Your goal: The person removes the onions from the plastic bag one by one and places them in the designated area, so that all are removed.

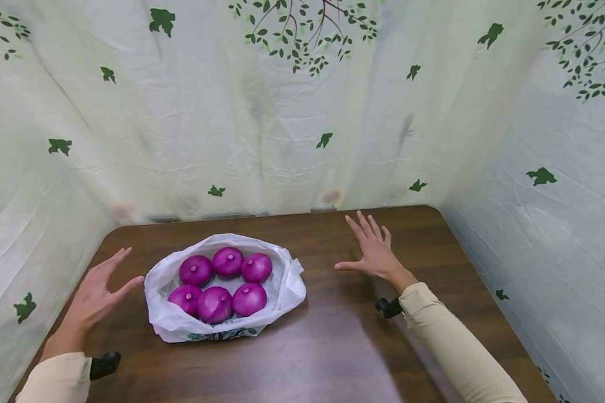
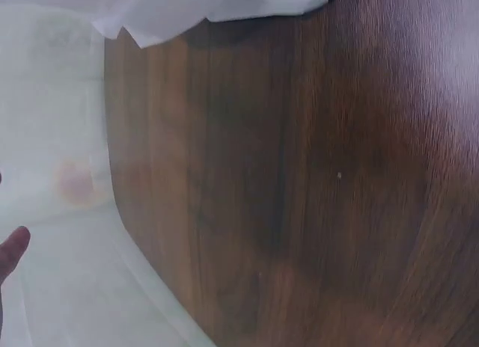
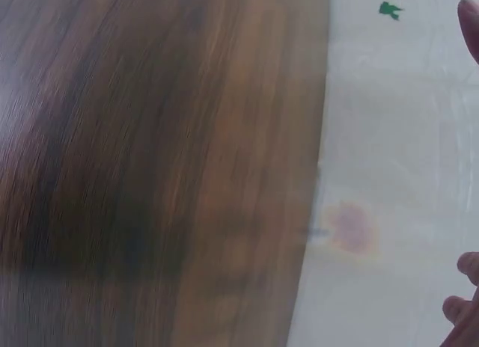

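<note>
A white plastic bag (image 1: pixel 287 294) with its mouth spread wide stands left of the table's middle. Inside it several purple-red onions (image 1: pixel 214 305) sit in two rows. My left hand (image 1: pixel 98 291) hovers just left of the bag, thumb and fingers spread, holding nothing. Over the table to the right of the bag, my right hand (image 1: pixel 375 252) reaches forward with its fingers spread and nothing in it. The left wrist view catches only a fingertip (image 2: pixel 13 250) and an edge of the bag (image 2: pixel 224 3). Only a few fingertips (image 3: pixel 468 306) show in the right wrist view.
The brown wooden table (image 1: pixel 322 347) has rounded far corners. A pale curtain (image 1: pixel 282 112) printed with green leaves and birds hangs behind it and along both sides. A black wrist strap (image 1: pixel 106 365) is on the left wrist, another (image 1: pixel 388 308) on the right.
</note>
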{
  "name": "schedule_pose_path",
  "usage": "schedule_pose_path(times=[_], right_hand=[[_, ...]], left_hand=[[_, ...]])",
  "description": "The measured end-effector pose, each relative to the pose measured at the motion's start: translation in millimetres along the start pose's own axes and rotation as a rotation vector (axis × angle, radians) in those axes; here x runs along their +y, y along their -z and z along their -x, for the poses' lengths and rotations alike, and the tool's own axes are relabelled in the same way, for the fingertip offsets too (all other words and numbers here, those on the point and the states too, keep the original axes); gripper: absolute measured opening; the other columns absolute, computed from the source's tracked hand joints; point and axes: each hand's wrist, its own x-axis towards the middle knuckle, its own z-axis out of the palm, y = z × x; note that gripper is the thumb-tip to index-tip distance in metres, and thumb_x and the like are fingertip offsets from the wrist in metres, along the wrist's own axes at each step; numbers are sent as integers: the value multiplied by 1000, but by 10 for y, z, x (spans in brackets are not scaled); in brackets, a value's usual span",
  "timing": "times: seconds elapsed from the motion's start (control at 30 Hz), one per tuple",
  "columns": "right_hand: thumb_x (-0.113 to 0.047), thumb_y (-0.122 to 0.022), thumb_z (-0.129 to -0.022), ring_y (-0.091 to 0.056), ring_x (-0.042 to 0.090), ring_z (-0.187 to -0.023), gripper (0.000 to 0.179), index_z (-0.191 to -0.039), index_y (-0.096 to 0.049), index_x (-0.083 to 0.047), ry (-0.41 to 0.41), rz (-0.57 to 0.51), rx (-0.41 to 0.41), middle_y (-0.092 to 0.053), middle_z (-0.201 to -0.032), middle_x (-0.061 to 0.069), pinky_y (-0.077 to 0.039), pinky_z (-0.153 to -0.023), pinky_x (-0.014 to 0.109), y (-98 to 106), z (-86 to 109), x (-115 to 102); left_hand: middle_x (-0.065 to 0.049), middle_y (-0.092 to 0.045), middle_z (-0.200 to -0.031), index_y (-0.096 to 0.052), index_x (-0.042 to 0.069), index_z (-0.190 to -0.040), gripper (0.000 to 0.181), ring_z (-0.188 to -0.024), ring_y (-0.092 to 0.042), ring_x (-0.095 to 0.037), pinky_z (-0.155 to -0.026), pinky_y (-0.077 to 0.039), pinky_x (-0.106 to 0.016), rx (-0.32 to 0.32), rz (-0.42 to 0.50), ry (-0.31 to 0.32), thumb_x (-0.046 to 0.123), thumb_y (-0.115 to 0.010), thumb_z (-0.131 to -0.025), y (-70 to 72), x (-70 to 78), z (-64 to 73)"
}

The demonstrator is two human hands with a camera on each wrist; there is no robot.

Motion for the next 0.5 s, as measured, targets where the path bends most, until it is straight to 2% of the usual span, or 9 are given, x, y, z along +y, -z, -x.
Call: schedule_pose_path(times=[0.13, 0.33, 0.5], right_hand=[[-66, -77, -65, -6, 36, -146, 118, -155, -14, -24, 20, -22, 4, -8, -161, 11, -7, -109, 65, -31, -26, -89], [-59, -83, -63, -11, 36, -145, 117, -154, -21, -20, 49, -68, 1, -16, -159, 15, -13, -108, 63, -53, -41, -275], [-55, -85, -63, -17, 36, -143, 114, -153, -25, -19, 91, -122, 3, -20, -157, 14, -16, -106, 62, -86, -55, -428]], left_hand=[[-37, -28, -145, -28, 4, -150, 68, -129, -23, -60, -99, -14, -76, -52, 45, 68, 31, -56, -94, -3, 52, 16], [-37, -25, -146, -19, 13, -154, 68, -126, -22, -64, -87, -21, -79, -162, 61, 198, 40, -47, -98, -8, 114, 48], [-34, -33, -144, -14, 15, -155, 68, -125, -28, -61, -88, -25, -77, -168, 135, 204, 35, -48, -100, -30, 151, 69]])
